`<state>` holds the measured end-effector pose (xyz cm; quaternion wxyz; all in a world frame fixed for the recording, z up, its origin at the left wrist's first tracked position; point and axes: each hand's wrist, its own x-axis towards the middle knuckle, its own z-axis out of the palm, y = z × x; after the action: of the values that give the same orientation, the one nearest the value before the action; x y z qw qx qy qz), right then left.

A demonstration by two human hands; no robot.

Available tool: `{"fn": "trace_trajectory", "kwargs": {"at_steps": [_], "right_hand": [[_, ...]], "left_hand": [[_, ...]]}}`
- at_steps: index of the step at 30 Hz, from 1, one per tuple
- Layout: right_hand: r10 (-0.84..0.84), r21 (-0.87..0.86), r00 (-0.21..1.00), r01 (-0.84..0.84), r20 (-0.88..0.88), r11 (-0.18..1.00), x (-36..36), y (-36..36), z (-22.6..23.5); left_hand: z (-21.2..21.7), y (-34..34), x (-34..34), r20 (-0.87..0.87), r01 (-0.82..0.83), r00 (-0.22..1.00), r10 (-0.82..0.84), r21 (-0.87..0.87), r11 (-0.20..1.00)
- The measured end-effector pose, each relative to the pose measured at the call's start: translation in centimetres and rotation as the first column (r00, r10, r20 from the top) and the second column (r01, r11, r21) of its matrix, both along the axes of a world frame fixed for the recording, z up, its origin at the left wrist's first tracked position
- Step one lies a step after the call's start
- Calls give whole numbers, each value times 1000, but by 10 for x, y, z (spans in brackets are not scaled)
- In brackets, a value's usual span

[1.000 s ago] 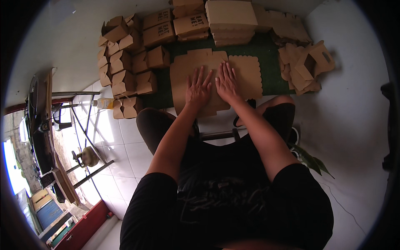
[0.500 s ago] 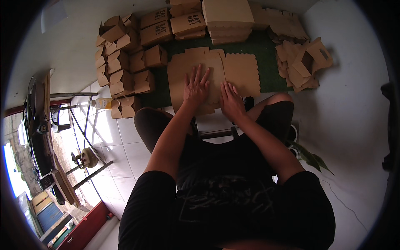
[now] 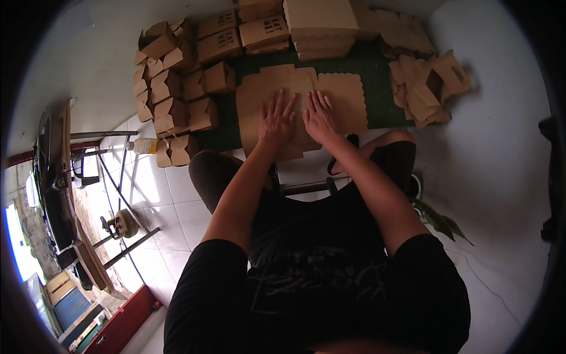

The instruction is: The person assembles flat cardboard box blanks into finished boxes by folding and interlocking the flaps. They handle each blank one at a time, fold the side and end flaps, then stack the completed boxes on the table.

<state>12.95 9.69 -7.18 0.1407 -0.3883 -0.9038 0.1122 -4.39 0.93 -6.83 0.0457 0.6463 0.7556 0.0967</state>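
Note:
A brown cardboard box blank (image 3: 250, 106) lies unfolded on the green table top in front of me, with a scalloped edge along its right panel. My left hand (image 3: 276, 123) rests flat on its left part, fingers spread and pointing away from me. Close beside it, my right hand (image 3: 321, 120) presses on the blank near the crease of the scalloped panel, fingers stretched out and slightly apart. Neither hand grips anything. The blank's near edge reaches the table's front, above my knees.
Small folded brown boxes (image 3: 171, 117) crowd the left side. Printed boxes (image 3: 264, 32) and a tall stack of larger boxes (image 3: 321, 23) line the back. Loose cardboard pieces and an open handled box (image 3: 430, 88) lie right. A bottle (image 3: 143, 146) stands beside the left boxes.
My right hand has moved up and slightly left across the blank, from near its front edge to the crease. My left hand stays almost in place.

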Motion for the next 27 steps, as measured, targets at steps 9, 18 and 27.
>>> {"fn": "trace_trajectory", "kwargs": {"at_steps": [9, 18, 27], "right_hand": [[16, -65, 1000, -16, 2, 998, -11, 14, 0], [100, -108, 995, -101, -16, 989, 52, -68, 23], [98, -178, 995, -100, -21, 979, 67, -88, 40]], "left_hand": [[-4, 1, -4, -50, 14, 999, -14, -11, 1000], [-2, 0, -2, 32, 6, 999, -6, -8, 1000], [-2, 0, -3, -11, 11, 1000, -11, -10, 1000]]}}
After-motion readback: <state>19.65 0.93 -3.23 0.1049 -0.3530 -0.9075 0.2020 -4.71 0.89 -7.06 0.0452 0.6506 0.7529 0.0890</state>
